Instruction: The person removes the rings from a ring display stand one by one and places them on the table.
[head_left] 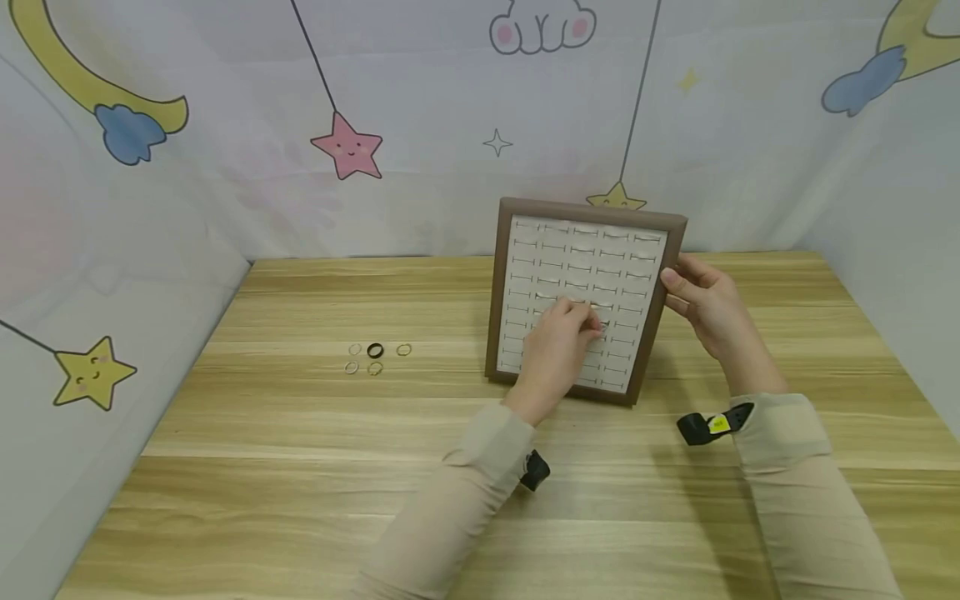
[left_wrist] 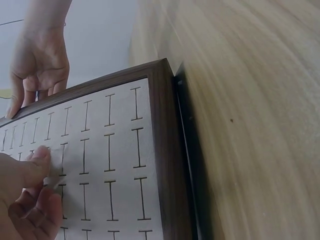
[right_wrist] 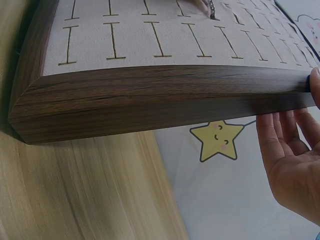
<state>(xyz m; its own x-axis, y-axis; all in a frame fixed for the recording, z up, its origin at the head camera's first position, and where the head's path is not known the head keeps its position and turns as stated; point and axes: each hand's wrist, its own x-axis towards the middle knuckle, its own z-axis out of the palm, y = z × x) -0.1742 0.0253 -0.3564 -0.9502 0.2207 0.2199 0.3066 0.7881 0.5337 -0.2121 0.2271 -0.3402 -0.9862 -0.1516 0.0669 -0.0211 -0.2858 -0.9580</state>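
Note:
A ring display board (head_left: 643,350) with a brown wood-look frame and a pale slotted face stands tilted on the table. My right hand (head_left: 708,312) grips its right side, thumb at the front and fingers behind; the right wrist view also shows this hand (right_wrist: 295,160) on the frame. In front of the slots, my left hand (head_left: 555,350) has thumb and fingers pinched at a silvery ring (right_wrist: 212,9) by a slot. Its fingers largely hide that ring in the head view. From the left wrist, the left hand (left_wrist: 25,192) touches the slotted face.
Left of the board, several loose rings lie in two rows on the wooden table (head_left: 285,467), among them a black ring (head_left: 375,351) and a gold ring (head_left: 404,350). A white patterned cloth (head_left: 420,200) hangs behind and at the sides.

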